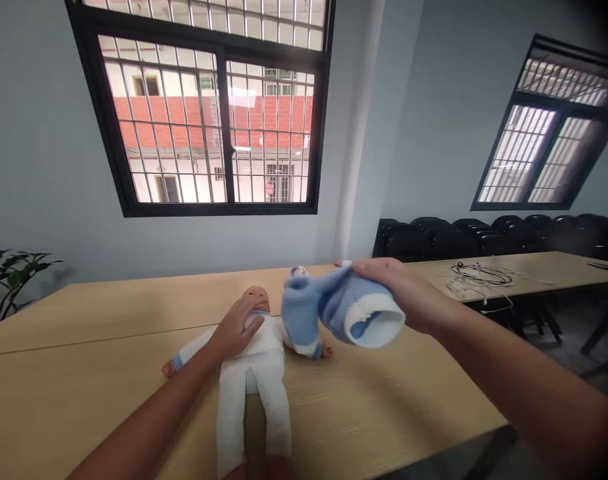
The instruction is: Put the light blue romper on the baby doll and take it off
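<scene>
A baby doll (264, 347) in a white outfit with blue cuffs lies on its back on the table, its head away from me and its arms spread. My left hand (237, 327) rests on the doll's upper chest by the neck, fingers stretched and thumb apart, covering part of the chin. In my right hand (389, 280) is a light blue baby garment (341, 300) with white trim, raised to the right of the doll. Its white-edged opening faces me, and its far end hangs over the doll's arm. My right fingertips are partly hidden by the cloth.
The light wood table (109, 393) carries a tangle of cables (484, 273) at the right. Stacked black chairs (434, 237) stand behind it. A leafy plant (17, 280) is at the far left, and a barred window (219, 127) is ahead.
</scene>
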A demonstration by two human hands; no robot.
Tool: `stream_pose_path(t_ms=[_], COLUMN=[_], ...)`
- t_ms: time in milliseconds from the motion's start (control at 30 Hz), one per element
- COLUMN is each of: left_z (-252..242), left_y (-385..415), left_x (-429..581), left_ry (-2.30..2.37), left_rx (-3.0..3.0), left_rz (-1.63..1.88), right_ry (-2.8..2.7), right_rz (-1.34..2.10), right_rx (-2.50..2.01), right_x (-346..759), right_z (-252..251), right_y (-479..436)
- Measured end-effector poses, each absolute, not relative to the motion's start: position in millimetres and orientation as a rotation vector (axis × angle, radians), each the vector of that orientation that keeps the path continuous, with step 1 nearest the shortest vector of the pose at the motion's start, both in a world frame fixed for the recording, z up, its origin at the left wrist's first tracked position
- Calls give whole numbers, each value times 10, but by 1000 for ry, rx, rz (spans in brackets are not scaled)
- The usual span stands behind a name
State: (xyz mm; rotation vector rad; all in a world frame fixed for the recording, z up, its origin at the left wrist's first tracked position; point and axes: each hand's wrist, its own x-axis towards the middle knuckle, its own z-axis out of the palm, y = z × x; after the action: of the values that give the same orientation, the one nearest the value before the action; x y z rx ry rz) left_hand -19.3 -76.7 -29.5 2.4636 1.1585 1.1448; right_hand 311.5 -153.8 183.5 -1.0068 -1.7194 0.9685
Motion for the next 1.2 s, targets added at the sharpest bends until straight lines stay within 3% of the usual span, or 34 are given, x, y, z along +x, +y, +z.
stream_pose_path(t_ms=[67, 133, 333, 533, 767, 867, 1000, 1067, 1200], left_z=[-264, -261, -91, 573, 1269, 1126, 620, 371, 19], left_y=[-1134, -1443, -1588, -1119, -1472, -1948, -2381, -2390, -1943], left_x=[-25, 135, -65, -482, -484, -478, -408, -381, -389], left_ry=[1099, 1103, 1419, 1434, 1354, 1353, 1172, 1135, 1185], left_rx=[2505, 2690, 2456, 1808, 2118, 2418, 2379, 2315, 2332], left_rz=[1636, 1745, 1601, 1434, 1637, 1202, 508, 432, 649], right_ry=[-1682, -1604, -1790, -2154, -2159, -2377, -2873, -3012, -2910], right_rz=[1167, 1271, 1381, 1367, 1131, 1091, 1191, 908, 414], right_rx=[-942, -896, -910, -1093, -959, -1044, -1336, -1414, -1175], right_x=[2921, 2753, 2718, 2919, 2819, 2831, 2836, 2783, 2473], right_z=[1789, 1717, 1622, 1693, 2114, 1903, 1217, 879, 411], right_y=[-1429, -1413, -1341, -781, -851, -1200, -1645, -1707, -1308])
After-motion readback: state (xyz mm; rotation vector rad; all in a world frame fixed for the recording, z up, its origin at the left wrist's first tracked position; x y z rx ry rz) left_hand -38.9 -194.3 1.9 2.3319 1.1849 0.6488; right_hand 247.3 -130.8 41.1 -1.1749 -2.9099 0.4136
